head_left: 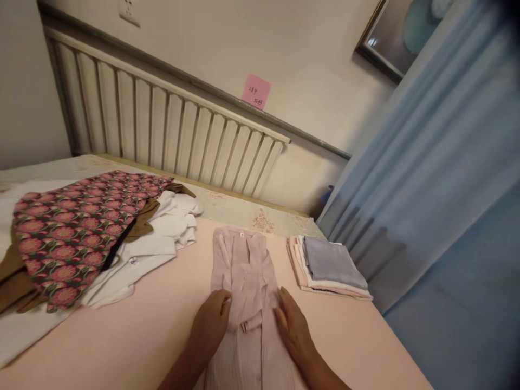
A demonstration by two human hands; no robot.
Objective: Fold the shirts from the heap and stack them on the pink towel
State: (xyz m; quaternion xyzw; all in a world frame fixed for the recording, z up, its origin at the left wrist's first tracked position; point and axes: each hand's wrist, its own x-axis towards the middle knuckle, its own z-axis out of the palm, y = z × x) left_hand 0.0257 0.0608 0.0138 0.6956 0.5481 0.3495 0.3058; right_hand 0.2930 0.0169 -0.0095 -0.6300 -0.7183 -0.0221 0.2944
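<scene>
A pale pink long-sleeved blouse (246,276) lies lengthwise in front of me, its collar at the far end and its sides folded in toward the middle. A crumpled sleeve end rests across its centre, and the lower part runs out of the bottom of the view. At the blouse's left edge, my left hand (210,320) has its thumb and fingers closed on the cloth. Along the opposite edge, my right hand (296,327) touches the fabric from the side, its fingers stretched out and thumb apart.
Folded clothes (333,265) are stacked at the right, a grey-blue piece on top. To the left lies a loose heap with a floral garment (81,227) over white clothing (152,244) and brown cloth. A radiator (170,119) stands behind the bed; a blue curtain (430,179) hangs at right.
</scene>
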